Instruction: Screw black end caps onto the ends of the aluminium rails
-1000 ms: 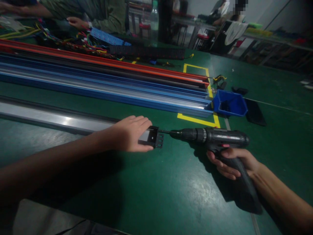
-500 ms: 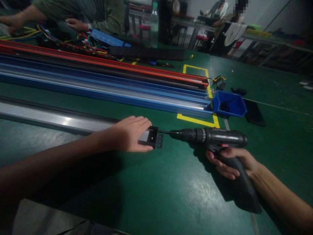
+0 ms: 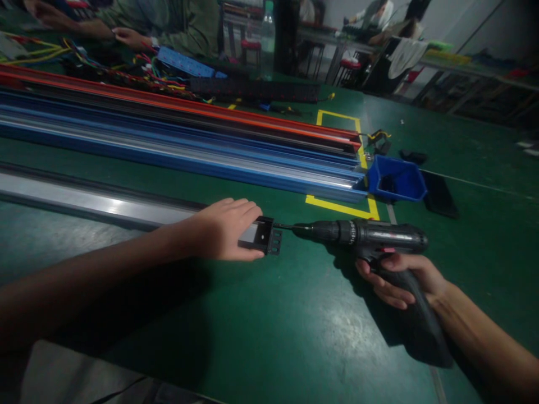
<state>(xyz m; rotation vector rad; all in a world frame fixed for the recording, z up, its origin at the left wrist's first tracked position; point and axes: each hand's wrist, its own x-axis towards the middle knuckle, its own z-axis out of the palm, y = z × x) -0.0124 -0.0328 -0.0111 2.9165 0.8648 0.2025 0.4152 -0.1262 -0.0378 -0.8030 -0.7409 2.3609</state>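
My left hand (image 3: 229, 230) wraps over the end of a long metal profile (image 3: 113, 205) with dark edges, its fingers closed round it. A black end piece (image 3: 266, 235) with a slotted tab sits at the profile's right end, beside my fingertips. My right hand (image 3: 391, 280) grips the handle of a black power drill (image 3: 374, 234). The drill lies level, pointing left, and its thin bit (image 3: 284, 226) meets the upper part of the end piece. Whether a screw is at the tip cannot be made out.
Blue profiles (image 3: 189, 154) and red ones (image 3: 252, 114) lie behind on the green table (image 3: 269, 325). A blue bin (image 3: 396, 178) stands at their right end, beside a dark flat object (image 3: 440, 193). Across the table are wires, a bottle (image 3: 268, 45) and another person's hands (image 3: 132, 39).
My hands, the drill and the profile hold nearly the same places. Across the table, the other person's hand at the far left has moved up and right.
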